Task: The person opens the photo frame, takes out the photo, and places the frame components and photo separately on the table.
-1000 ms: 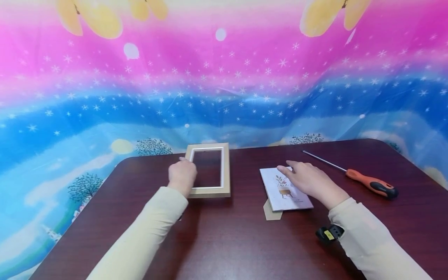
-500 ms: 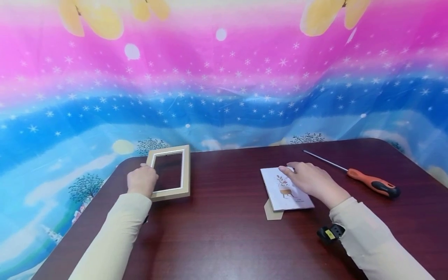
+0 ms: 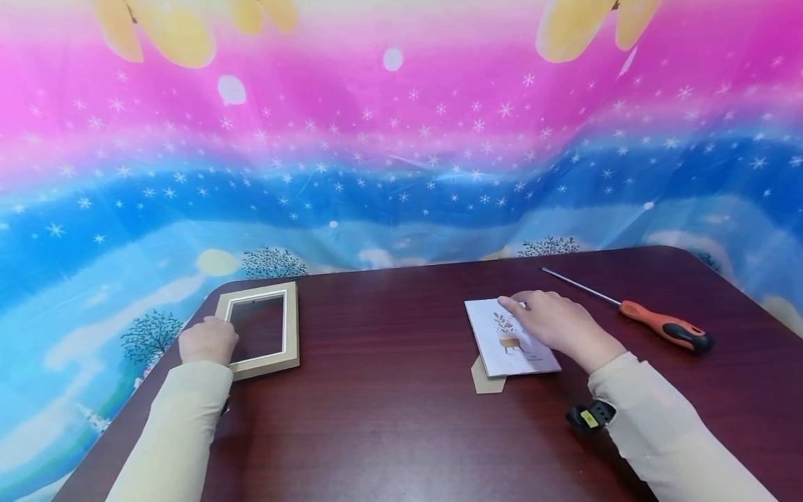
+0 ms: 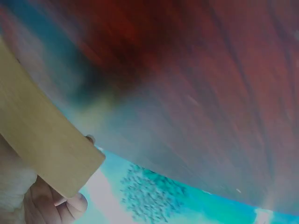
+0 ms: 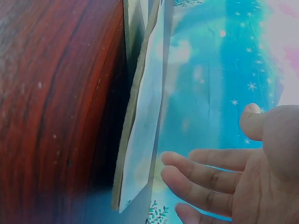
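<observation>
At the far left of the table my left hand (image 3: 208, 340) grips the left side of a beige picture frame (image 3: 292, 328) with a white inner edge. The left wrist view has the frame's side (image 4: 51, 126) up close, with fingers (image 4: 77, 203) round its end. To the right lies a white picture card (image 3: 489, 324) printed with a potted plant, on top of a backing board whose beige stand leg (image 3: 488, 380) sticks out at the front. Over the card's right side, my right hand (image 3: 558, 324) hovers with relaxed fingers; the right wrist view shows the fingers (image 5: 205, 186) apart from the card (image 5: 142, 126).
A screwdriver (image 3: 665, 328) with an orange and black handle lies right of the right hand. The dark wooden table (image 3: 389, 390) has its back edge against a colourful printed curtain (image 3: 401, 139). A black band (image 3: 591, 418) is on the right wrist.
My left hand has carried the picture frame leftward from the back middle to the table's left side, and lower. The right hand, card and screwdriver have stayed put.
</observation>
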The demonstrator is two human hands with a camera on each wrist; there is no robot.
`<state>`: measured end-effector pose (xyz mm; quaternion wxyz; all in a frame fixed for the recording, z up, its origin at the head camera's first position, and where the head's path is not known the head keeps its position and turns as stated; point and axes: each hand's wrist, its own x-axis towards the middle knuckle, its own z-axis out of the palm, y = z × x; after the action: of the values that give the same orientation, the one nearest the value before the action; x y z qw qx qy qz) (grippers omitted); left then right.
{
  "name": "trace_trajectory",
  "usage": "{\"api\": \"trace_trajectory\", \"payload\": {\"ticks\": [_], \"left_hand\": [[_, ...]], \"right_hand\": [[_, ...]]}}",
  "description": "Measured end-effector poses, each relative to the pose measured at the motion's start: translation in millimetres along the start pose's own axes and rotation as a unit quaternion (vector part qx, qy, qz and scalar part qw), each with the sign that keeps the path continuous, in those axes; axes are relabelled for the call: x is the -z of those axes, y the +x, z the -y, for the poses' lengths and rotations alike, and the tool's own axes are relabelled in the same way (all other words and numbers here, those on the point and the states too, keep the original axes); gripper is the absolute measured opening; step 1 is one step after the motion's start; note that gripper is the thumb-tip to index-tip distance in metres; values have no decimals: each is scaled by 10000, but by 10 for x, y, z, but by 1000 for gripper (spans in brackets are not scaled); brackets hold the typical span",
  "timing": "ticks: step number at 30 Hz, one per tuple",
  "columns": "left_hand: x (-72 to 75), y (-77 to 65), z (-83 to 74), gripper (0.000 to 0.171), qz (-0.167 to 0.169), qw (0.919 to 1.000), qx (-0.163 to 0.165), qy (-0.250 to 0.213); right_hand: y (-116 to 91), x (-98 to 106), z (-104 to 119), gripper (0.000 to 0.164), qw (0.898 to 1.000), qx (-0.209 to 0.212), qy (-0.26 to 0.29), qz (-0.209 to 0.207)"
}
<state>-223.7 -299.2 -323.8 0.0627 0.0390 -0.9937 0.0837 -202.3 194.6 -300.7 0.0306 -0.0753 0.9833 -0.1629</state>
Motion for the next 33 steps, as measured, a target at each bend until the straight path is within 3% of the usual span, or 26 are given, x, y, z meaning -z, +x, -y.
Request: {"api": "trace_trajectory", "payload": {"ticks": [4, 8, 13, 17, 21, 28, 33], "left_hand": [[-52, -38, 111, 31, 132, 9998, -62, 105], [-117, -44, 183, 26, 247, 9996, 62, -117], [-135, -48, 212, 24, 196, 9981, 244, -525], [-135, -55, 199, 24, 191, 9977, 337, -553], [-144, -68, 182, 29, 320, 9956, 558, -684], [-88, -47, 151, 49, 497, 9837, 1143, -1297], [-77, 3, 126, 43, 45, 9843, 956, -1484]], "right_hand": [[-6, -6, 6, 68, 10000, -1, -4, 15], [-5, -10, 6, 67, 10000, 20, -15, 15], [-2, -5, 7, 68, 10000, 10, -66, 18], [3, -4, 3, 67, 9999, -8, -108, 58], [7, 1, -8, 65, 9999, -10, -122, 64], [8, 13, -39, 65, 9999, 1, -107, 5], [-1, 19, -52, 64, 9999, 63, -77, -52]]}}
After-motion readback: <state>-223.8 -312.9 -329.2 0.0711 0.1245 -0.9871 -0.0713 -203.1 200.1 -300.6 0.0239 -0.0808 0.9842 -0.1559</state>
